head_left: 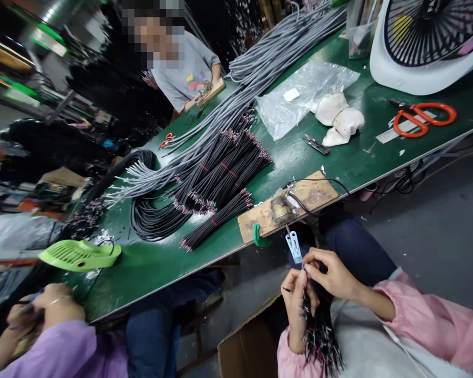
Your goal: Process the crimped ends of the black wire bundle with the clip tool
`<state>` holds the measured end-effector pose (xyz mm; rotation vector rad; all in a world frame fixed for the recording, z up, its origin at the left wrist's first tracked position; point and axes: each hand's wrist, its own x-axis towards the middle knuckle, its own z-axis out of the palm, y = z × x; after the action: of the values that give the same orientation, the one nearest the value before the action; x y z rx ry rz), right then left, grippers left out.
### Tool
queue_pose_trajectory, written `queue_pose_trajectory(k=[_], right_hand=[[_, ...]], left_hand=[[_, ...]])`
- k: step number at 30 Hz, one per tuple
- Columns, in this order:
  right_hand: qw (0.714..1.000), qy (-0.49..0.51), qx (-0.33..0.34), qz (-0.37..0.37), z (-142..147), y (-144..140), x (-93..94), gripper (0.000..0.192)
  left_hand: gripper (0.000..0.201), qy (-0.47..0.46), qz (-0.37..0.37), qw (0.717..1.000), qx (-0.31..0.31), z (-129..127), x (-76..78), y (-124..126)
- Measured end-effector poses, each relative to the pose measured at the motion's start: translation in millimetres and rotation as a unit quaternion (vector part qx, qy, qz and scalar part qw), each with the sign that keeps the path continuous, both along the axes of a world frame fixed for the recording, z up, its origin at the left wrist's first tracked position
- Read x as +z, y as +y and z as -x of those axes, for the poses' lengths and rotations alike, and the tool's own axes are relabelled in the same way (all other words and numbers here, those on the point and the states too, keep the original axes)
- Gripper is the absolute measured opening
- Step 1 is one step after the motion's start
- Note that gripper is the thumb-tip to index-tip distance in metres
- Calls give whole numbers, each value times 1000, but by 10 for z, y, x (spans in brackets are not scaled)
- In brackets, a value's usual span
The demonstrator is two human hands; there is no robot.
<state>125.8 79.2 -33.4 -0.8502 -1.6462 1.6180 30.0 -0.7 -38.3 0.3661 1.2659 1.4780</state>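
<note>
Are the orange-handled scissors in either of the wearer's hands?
No: the orange-handled scissors lie on the green table near the white fan, apart from both hands.

Green table [323,157], orange scissors [423,118], black cable bundles [220,178], grey cables [256,73], pink sleeves [437,320].

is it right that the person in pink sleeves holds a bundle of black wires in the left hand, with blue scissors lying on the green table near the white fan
Not quite: the head view shows the scissors are orange, not blue. The rest stands: the left hand holds the bundle of black wires, and the scissors lie on the green table near the white fan.
</note>
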Motion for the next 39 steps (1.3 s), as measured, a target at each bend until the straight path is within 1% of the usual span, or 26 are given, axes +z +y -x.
queue_pose_trajectory(k=[2, 5, 7, 9, 11, 14, 17, 19, 24, 28, 30, 34, 39], right_hand=[[995, 31, 21, 96, 14, 14, -29, 11], [967, 102, 51, 226, 46, 17, -60, 13], [948, 132, 60, 284, 62, 12, -65, 15], [938, 143, 56, 311, 64, 11, -58, 18], [942, 137, 41, 303, 51, 18, -46, 19], [953, 134, 23, 270, 16, 31, -28, 20], [955, 150, 58, 250, -12, 30, -20, 23], [961, 141, 74, 225, -18, 24, -20, 24], [991, 55, 19, 120, -19, 30, -22, 21], [999, 22, 0, 23, -25, 31, -17, 20], [1000, 10, -9, -6, -25, 21, -10, 18], [999, -5, -21, -31, -10, -3, 1, 17], [999, -14, -34, -26, 4, 14, -38, 16]], left_hand=[[29, 0, -1, 1000, -10, 0, 1, -1], [33, -1, -7, 999, -31, 3, 15, -7], [36, 2, -13, 999, -46, 7, 30, -15], [39, 8, -20, 998, -57, 12, 45, -24], [39, 12, -24, 998, -65, 16, 58, -31], [38, 15, -26, 997, -66, 22, 77, -25], [38, 16, -21, 998, -54, 28, 91, -3], [38, 15, -14, 999, -44, 30, 95, 9], [37, 10, -3, 999, -39, 27, 82, 14], [36, 5, 6, 999, -35, 32, 74, 21], [36, 0, 8, 999, -33, 38, 74, 26], [35, -3, 9, 1000, -27, 46, 66, 31], [33, -4, 10, 1000, -3, 32, 80, 34]])
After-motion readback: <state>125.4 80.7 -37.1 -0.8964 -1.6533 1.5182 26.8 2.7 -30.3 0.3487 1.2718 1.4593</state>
